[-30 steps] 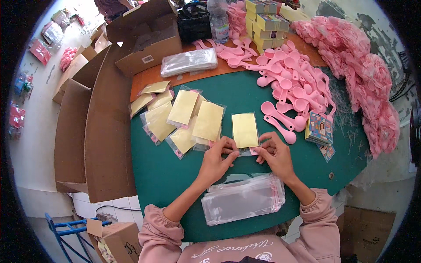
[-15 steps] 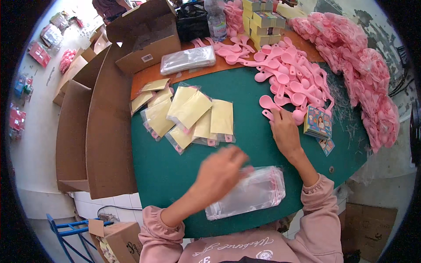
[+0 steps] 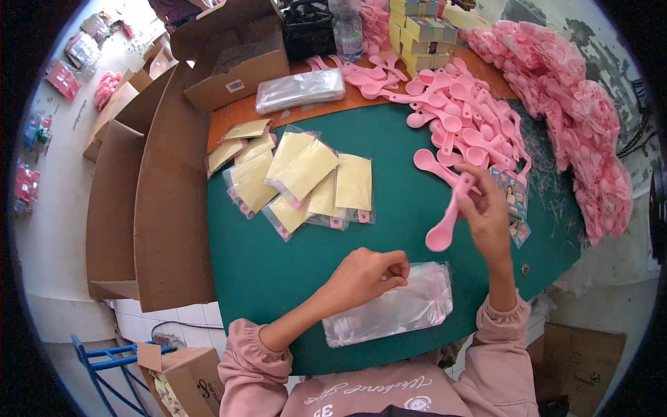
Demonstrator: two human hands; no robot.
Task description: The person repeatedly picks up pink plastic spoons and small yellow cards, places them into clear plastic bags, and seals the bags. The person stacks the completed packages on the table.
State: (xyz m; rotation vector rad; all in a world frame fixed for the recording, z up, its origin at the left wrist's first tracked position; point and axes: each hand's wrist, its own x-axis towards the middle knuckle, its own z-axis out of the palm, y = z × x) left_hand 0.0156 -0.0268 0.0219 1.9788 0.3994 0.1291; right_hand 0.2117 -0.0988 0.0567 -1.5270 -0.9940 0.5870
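A pink plastic spoon [image 3: 445, 226] hangs bowl-down from my right hand [image 3: 488, 219], whose fingers and thumb pinch its handle. Behind that hand lies a heap of pink spoons [image 3: 462, 104]. A small stack of colourful cards [image 3: 513, 194] sits beside the heap, partly covered by my right hand. My left hand [image 3: 368, 274], fingers curled in and nothing showing in them, is over the far left corner of a pile of clear plastic bags [image 3: 389, 320] near the table's front edge. Farther left lie several filled clear packets [image 3: 302, 167] with cream-coloured cards and pink handle ends.
Open cardboard boxes [image 3: 177, 187] stand along the left side. Another bundle of clear bags [image 3: 299, 92], a bottle [image 3: 347, 35] and stacked card bundles [image 3: 424, 42] are at the back. Bagged pink spoons [image 3: 556, 90] line the right edge of the green table top [image 3: 278, 278].
My right hand has lifted a spoon off the heap's near edge and brought it toward me. My left hand, blurred before, has shifted slightly and come to rest over the bags.
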